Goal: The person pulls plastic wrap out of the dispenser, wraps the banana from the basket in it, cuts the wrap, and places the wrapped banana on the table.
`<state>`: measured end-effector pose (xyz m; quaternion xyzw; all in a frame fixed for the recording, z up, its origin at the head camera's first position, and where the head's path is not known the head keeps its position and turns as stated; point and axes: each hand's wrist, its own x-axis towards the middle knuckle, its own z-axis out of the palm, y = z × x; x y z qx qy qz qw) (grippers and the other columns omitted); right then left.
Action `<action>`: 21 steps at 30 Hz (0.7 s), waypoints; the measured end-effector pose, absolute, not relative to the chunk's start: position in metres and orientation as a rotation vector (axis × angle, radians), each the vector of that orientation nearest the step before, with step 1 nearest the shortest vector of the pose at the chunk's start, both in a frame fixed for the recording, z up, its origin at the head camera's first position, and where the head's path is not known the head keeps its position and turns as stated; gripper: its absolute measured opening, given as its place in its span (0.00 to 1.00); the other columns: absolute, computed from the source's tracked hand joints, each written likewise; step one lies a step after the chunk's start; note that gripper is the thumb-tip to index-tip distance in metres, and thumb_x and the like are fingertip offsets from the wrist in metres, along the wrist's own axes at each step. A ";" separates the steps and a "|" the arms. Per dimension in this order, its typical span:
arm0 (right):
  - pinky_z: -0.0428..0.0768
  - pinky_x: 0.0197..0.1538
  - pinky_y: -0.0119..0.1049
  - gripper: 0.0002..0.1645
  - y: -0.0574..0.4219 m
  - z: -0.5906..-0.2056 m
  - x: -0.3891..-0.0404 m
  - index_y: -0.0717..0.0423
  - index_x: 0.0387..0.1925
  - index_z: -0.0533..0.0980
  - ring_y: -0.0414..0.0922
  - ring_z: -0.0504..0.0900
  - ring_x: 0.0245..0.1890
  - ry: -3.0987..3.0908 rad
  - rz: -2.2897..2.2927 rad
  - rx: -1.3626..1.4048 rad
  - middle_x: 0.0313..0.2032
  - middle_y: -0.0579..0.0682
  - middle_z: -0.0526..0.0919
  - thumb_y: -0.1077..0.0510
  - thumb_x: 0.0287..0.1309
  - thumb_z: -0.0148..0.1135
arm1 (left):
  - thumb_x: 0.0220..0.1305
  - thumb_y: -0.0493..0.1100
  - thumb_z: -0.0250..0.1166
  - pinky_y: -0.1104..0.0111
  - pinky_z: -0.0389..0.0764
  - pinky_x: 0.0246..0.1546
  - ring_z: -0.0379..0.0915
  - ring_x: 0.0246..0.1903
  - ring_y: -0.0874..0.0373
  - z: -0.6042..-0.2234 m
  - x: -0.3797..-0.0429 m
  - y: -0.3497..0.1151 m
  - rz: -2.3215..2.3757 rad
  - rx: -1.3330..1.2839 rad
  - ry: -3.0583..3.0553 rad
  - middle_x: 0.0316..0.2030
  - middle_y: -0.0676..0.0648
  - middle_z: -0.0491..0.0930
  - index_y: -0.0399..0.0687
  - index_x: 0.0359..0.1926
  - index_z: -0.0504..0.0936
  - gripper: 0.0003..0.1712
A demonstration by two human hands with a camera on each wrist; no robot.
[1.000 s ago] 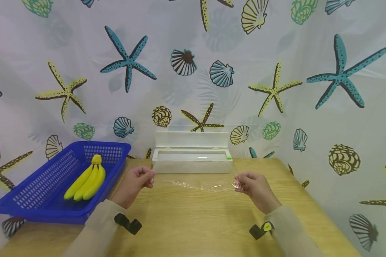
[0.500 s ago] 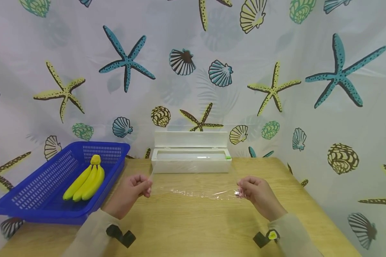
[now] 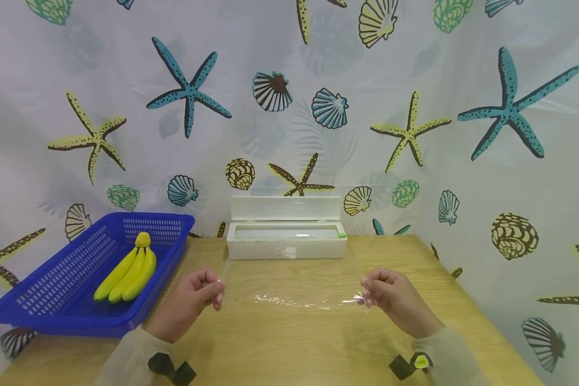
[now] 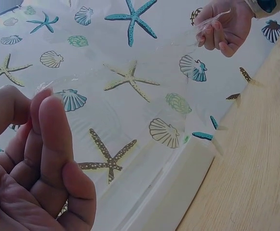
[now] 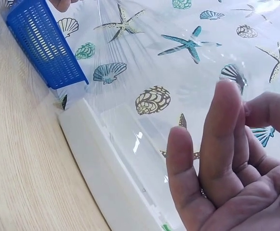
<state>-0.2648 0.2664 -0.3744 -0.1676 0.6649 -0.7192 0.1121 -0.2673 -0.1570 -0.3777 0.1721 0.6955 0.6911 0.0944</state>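
Between the two hands stretches a clear sheet of plastic wrap (image 3: 289, 304), its crinkled front edge catching the light. My left hand (image 3: 188, 300) pinches one corner between thumb and fingers, also seen close up in the left wrist view. At the opposite corner my right hand (image 3: 395, 297) pinches the wrap the same way. The sheet runs back to a long white wrap dispenser box (image 3: 287, 249) at the rear of the table, its lid (image 3: 286, 208) raised. A small green piece (image 3: 342, 236) sits at the box's right end.
To the left stands a blue plastic basket (image 3: 53, 324) with a bunch of yellow bananas (image 3: 127, 273) in it. The wooden table (image 3: 289, 348) ends at a curtain (image 3: 289, 134) printed with shells and starfish, behind and to the right.
Both hands have moved back toward the body and slightly apart, drawing a longer stretch of wrap out of the box. Basket and box stay in place.
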 end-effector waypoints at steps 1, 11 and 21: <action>0.78 0.36 0.28 0.08 0.267 -0.374 -0.264 0.52 0.30 0.74 0.36 0.77 0.26 1.936 -2.106 -0.512 0.26 0.42 0.78 0.59 0.66 0.52 | 0.66 0.48 0.58 0.69 0.80 0.37 0.73 0.27 0.61 -0.378 -0.266 -0.158 2.049 0.522 2.052 0.25 0.54 0.75 0.49 0.30 0.70 0.10; 0.79 0.36 0.28 0.13 0.277 -0.368 -0.254 0.51 0.32 0.74 0.35 0.78 0.29 1.801 -2.025 -0.719 0.28 0.40 0.79 0.65 0.68 0.44 | 0.69 0.38 0.53 0.70 0.80 0.35 0.75 0.28 0.65 -0.374 -0.250 -0.166 1.989 0.790 1.922 0.27 0.57 0.76 0.54 0.33 0.72 0.07; 0.82 0.36 0.29 0.14 0.281 -0.374 -0.248 0.57 0.35 0.73 0.36 0.81 0.28 1.675 -1.983 -0.843 0.30 0.43 0.81 0.72 0.66 0.41 | 0.68 0.33 0.52 0.68 0.81 0.33 0.76 0.28 0.65 -0.378 -0.236 -0.174 1.923 0.885 1.870 0.29 0.57 0.77 0.52 0.35 0.73 0.09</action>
